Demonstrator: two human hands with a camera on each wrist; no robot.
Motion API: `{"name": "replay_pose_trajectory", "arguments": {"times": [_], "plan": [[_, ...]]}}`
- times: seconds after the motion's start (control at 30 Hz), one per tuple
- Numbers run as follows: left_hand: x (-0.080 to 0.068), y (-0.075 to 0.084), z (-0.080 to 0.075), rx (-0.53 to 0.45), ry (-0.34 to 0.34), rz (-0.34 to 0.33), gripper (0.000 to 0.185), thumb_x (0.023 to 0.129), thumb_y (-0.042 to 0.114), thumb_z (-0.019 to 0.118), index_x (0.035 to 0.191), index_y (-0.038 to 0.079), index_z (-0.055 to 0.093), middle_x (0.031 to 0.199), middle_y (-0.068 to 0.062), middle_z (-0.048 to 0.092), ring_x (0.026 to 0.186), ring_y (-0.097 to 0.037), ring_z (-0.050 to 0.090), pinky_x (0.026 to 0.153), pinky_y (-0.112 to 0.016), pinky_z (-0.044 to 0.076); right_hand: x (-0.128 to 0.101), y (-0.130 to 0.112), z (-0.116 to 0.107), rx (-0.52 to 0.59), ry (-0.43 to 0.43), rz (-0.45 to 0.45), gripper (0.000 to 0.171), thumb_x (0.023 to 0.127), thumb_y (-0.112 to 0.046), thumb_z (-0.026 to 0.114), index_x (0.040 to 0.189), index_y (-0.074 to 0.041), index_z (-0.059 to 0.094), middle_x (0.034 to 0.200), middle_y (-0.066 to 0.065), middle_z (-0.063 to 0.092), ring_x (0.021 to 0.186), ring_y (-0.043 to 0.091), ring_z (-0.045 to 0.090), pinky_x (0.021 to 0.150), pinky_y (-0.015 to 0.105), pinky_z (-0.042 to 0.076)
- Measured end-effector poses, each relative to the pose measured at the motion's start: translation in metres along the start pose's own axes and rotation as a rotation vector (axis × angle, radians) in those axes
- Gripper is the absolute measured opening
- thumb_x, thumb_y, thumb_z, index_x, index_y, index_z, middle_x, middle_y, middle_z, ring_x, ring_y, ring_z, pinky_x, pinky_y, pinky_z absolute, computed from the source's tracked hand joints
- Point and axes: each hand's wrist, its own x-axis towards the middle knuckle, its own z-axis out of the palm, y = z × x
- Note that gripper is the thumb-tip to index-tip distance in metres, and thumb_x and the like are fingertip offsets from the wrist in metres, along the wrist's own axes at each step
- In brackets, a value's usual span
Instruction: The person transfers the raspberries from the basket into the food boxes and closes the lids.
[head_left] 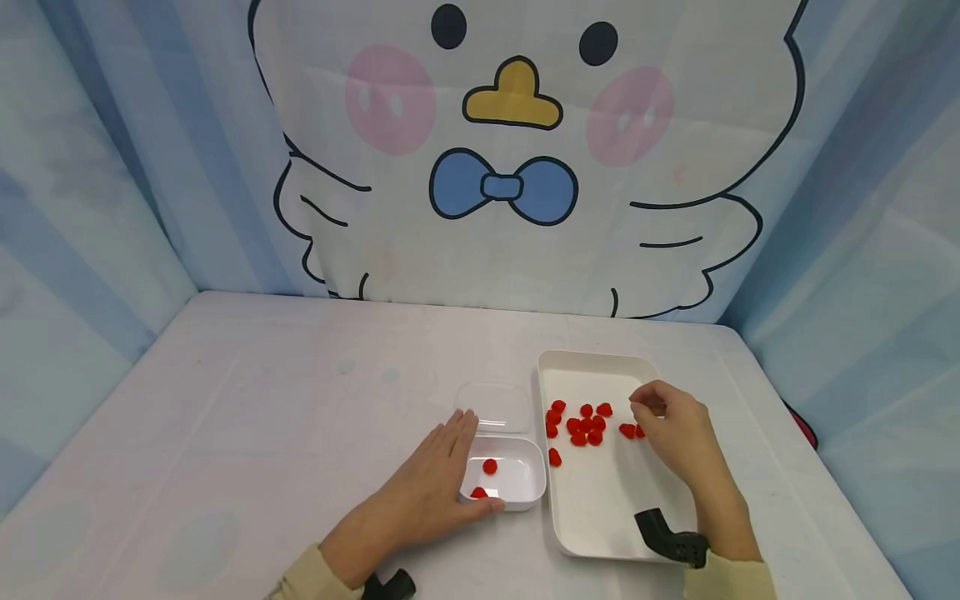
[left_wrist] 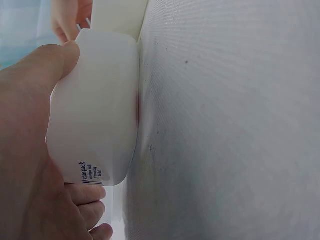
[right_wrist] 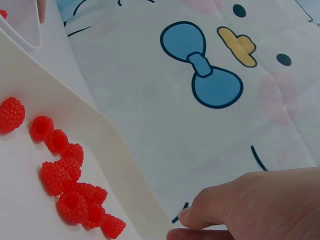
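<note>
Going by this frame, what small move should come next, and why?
Probably the right hand should pinch a nearby raspberry: none is visibly held, more lie in the tray, and the open white box shows only two inside.

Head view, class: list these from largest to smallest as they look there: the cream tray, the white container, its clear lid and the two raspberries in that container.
1. Cream tray
2. White container
3. Clear lid
4. Farther raspberry and nearer raspberry: unranked, since they look alike and the nearer one is partly hidden.
</note>
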Motion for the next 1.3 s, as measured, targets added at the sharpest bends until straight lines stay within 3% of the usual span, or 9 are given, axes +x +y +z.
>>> {"name": "replay_pose_trajectory", "arguments": {"times": [0.27, 0.6, 0.93, 1.3], "plan": [[0.001, 0.001, 0.0, -0.005, -0.005, -0.011, 0.11, 0.084, 0.074, 0.056, 0.158, 0.005, 0.015, 0.166, -0.009, 0.02, 0.155, -0.025, 0.014, 0.125, -0.046, 0.022, 0.003, 0.003, 0.004, -0.057, -0.011, 0.033, 0.022, 0.095, -0.009, 0.058, 0.114, 0.002, 0.061, 0.11, 0.023, 0.067, 0.098, 0.034, 0.063, 0.084, 0.044, 0.06], [0.0, 0.0, 0.001, -0.012, -0.006, -0.012, 0.11, 0.083, 0.074, 0.057, 0.158, 0.005, 0.016, 0.165, -0.01, 0.021, 0.155, -0.025, 0.015, 0.124, -0.047, 0.023, 0.006, 0.005, 0.01, -0.143, -0.16, 0.068, 0.03, 0.094, -0.008, 0.057, 0.121, 0.006, 0.058, 0.125, 0.03, 0.058, 0.112, 0.043, 0.056, 0.099, 0.058, 0.05], [0.001, 0.0, 0.0, -0.004, 0.0, -0.006, 0.109, 0.084, 0.074, 0.056, 0.158, 0.005, 0.015, 0.166, -0.01, 0.021, 0.155, -0.025, 0.015, 0.124, -0.046, 0.022, 0.006, 0.008, 0.012, -0.185, -0.219, 0.067, 0.029, 0.091, -0.002, 0.061, 0.119, 0.006, 0.06, 0.11, 0.025, 0.062, 0.094, 0.034, 0.058, 0.093, 0.053, 0.055], [0.0, 0.001, -0.001, -0.009, -0.013, -0.014, 0.109, 0.084, 0.073, 0.058, 0.158, 0.004, 0.016, 0.165, -0.01, 0.022, 0.155, -0.026, 0.015, 0.124, -0.047, 0.022, 0.006, 0.01, 0.016, -0.183, -0.225, 0.079, 0.035, 0.082, 0.009, 0.063, 0.116, 0.004, 0.061, 0.103, 0.022, 0.063, 0.089, 0.03, 0.057, 0.087, 0.049, 0.057]]}}
